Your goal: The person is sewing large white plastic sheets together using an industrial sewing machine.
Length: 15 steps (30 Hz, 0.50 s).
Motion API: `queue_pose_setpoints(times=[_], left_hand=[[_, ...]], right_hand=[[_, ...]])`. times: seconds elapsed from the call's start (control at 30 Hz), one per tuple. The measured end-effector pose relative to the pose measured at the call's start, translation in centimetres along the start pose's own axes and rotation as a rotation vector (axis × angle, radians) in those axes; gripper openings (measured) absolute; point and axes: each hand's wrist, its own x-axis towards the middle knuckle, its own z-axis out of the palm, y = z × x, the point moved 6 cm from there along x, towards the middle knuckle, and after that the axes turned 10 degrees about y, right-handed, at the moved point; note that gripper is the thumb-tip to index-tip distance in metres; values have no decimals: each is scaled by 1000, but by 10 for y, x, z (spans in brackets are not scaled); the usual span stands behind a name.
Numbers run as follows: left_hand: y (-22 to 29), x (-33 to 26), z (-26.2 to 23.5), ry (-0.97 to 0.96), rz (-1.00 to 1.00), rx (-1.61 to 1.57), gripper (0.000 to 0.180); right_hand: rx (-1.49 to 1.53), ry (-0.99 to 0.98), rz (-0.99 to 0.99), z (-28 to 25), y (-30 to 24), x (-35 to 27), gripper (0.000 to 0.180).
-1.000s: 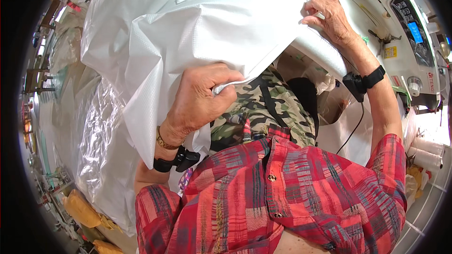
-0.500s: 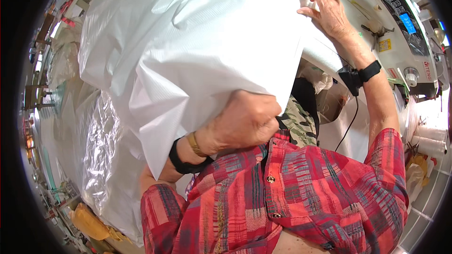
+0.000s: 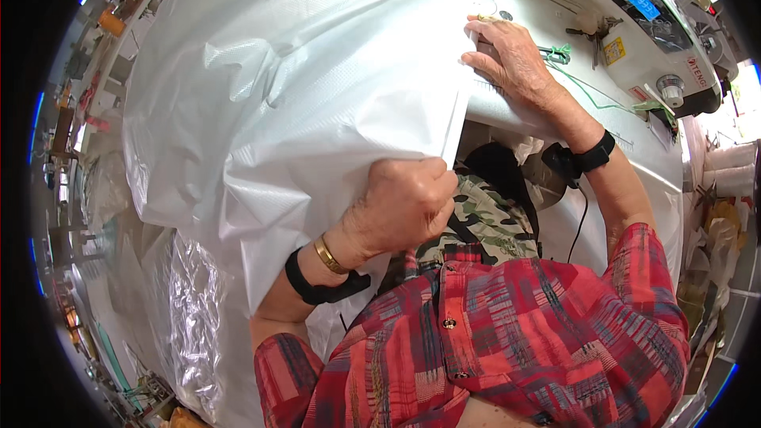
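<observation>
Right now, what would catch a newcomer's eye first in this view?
The big white plastic sheet fills the upper left, billowing over the table. The left hand grips its folded edge at centre, while the right hand presses it flat near the white sewing machine at the top right. Below, a red plaid shirt fills the foreground.

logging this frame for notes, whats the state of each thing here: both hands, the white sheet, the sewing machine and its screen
left hand: fist closed, gripping the folded edge of the sheet
right hand: fingers spread flat, pressing the sheet down by the machine
white woven plastic sheet: bulky, creased, edge folded over between the two hands
sewing machine: sheet lies up against it; whether it is running cannot be told
machine display: lit blue
</observation>
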Motion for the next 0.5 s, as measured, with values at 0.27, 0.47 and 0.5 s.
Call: queue_pose_setpoints(times=[0.27,0.47,0.5], left_hand=[[-24,51,6,-24,115,174,16],[-47,95,23,-64,141,244,14],[-51,101,25,-49,140,250,14]], right_hand=[[11,-35,50,4,2,-1,58],[71,-20,82,0,-1,1,44],[71,-12,88,0,0,1,44]])
